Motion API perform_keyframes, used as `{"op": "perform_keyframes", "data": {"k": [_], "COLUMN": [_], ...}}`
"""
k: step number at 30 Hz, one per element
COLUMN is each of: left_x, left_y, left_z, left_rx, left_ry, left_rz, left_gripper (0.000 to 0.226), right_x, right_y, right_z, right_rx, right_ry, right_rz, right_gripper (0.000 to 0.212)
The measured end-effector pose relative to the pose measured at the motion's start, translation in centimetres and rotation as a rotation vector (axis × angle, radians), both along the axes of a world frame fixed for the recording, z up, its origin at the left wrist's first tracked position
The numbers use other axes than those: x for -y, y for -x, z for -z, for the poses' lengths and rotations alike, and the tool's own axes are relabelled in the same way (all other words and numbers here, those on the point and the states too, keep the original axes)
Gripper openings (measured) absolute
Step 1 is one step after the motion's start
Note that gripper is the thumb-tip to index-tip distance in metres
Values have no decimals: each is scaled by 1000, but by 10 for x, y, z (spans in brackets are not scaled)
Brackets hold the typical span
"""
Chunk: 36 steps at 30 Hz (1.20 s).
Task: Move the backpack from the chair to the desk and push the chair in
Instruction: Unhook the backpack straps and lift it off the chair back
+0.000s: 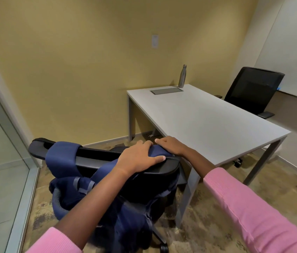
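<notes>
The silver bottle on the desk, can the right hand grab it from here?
Probably not yet. The bottle stands at the desk's far edge, while the right hand rests on the backpack near the desk's close corner.

navy backpack (125, 212) hanging by straps over black chair (107, 161) back, beside white desk (207, 121)

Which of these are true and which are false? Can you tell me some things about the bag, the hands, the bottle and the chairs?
1. The blue backpack hangs from the near chair. True.
2. Both hands rest on the desk. False: the left hand and right hand are on a backpack strap atop the chair back.
3. A metal bottle stands upright on the desk. True.
4. The bottle lies on the far chair. False: it is on the desk.
</notes>
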<state>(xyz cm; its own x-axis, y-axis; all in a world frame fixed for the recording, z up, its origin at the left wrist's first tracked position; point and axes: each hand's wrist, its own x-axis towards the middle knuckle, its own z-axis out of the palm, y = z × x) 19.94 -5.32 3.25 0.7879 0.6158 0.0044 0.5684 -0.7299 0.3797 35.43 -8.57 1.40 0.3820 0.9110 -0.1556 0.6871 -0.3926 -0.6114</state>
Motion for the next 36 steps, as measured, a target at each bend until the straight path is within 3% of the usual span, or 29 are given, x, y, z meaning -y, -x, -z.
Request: {"op": "perform_keyframes", "data": {"k": [4,10,15,22,24,26,30,36], "left_x": [40,55,60,60,60,61,66,68], "left_y": [-32,-59,-72,-71,-68,-62,-46,-18], "left_z": [2,1,-3,0,0,-2,-3,5], "left_rx": [-75,-35,-42,25,46,46,46,50], "left_ry": [-92,-241,-203,-234,-234,-231,-234,-303], "left_rz": [37,37,54,77,87,101,133,177], "left_gripper": [65,68,65,66,71,80,97,83], "right_x": [37,44,65,114,125,128,126,131], "right_y": [-16,-15,-26,-44,-47,-46,-28,3], "right_z": [0,-7,-3,37,47,54,66,76], "right_rx": [12,-33,-79,-557,-536,-424,-225,-191], "right_ry": [-62,-188,-325,-324,-319,-296,-417,-525], "right_rz": [142,233,198,-83,-118,-128,-53,44], "right_gripper": [35,39,34,46,81,94,76,64]}}
